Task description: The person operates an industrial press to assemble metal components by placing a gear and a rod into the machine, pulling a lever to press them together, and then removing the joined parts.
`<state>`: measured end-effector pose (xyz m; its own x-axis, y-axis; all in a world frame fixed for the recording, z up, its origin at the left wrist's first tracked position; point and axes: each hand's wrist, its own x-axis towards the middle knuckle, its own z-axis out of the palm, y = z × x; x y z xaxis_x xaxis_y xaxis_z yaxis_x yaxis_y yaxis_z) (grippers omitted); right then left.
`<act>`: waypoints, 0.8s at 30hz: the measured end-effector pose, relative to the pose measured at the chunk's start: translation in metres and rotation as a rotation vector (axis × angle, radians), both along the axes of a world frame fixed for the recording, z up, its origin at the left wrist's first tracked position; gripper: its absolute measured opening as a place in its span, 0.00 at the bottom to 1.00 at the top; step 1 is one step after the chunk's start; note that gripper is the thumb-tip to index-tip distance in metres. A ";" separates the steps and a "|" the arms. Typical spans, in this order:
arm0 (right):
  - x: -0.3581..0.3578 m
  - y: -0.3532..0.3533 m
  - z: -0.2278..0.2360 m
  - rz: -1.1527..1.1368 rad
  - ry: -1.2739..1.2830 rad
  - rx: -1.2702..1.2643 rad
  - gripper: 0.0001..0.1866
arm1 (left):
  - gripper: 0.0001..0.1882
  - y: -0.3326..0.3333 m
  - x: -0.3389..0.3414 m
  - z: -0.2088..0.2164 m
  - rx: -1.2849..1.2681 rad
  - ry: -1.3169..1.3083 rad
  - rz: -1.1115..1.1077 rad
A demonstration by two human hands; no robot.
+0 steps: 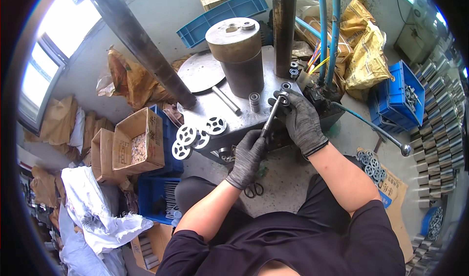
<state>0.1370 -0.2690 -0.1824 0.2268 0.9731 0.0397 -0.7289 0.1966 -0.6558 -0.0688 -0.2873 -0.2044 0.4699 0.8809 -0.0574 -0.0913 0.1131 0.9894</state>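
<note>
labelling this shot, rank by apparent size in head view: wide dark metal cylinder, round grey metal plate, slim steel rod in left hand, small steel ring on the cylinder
1. Wide dark metal cylinder
2. Round grey metal plate
3. Slim steel rod in left hand
4. Small steel ring

The slender metal shaft [272,116] is inclined, its lower end gripped between the left fingers [252,139]. The ring-shaped metal bearing [284,99] sits at the shaft's upper end, against the right fingers [293,104].
</note>
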 end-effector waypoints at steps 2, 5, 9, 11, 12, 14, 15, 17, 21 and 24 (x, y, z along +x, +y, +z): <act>-0.003 0.001 0.000 -0.037 -0.001 -0.040 0.17 | 0.15 0.002 -0.002 -0.003 0.006 -0.002 -0.003; -0.009 0.002 0.011 0.029 0.055 -0.068 0.17 | 0.14 0.006 -0.008 0.000 0.037 -0.001 0.065; -0.010 0.002 0.015 0.012 0.034 0.001 0.19 | 0.14 0.010 -0.014 -0.002 0.092 0.006 0.088; -0.019 -0.003 0.018 0.014 -0.019 0.017 0.23 | 0.14 0.010 -0.017 0.000 0.087 0.028 0.100; -0.025 -0.007 0.020 0.028 -0.021 0.015 0.23 | 0.14 0.010 -0.019 0.002 0.085 0.028 0.114; -0.033 -0.011 0.022 0.062 -0.226 -0.019 0.27 | 0.14 0.009 -0.023 0.003 0.076 -0.019 0.128; -0.032 -0.014 0.024 0.247 -0.310 0.040 0.28 | 0.15 0.009 -0.025 0.001 0.105 -0.075 0.148; -0.043 -0.015 0.021 0.347 -0.411 -0.104 0.28 | 0.16 0.015 -0.029 -0.023 0.270 -0.003 0.208; -0.062 -0.004 0.053 0.425 -0.746 -0.230 0.27 | 0.22 0.018 -0.041 -0.019 0.549 0.105 0.347; -0.083 0.013 0.064 0.326 -0.742 -0.156 0.22 | 0.31 0.035 -0.072 0.005 0.831 0.316 0.452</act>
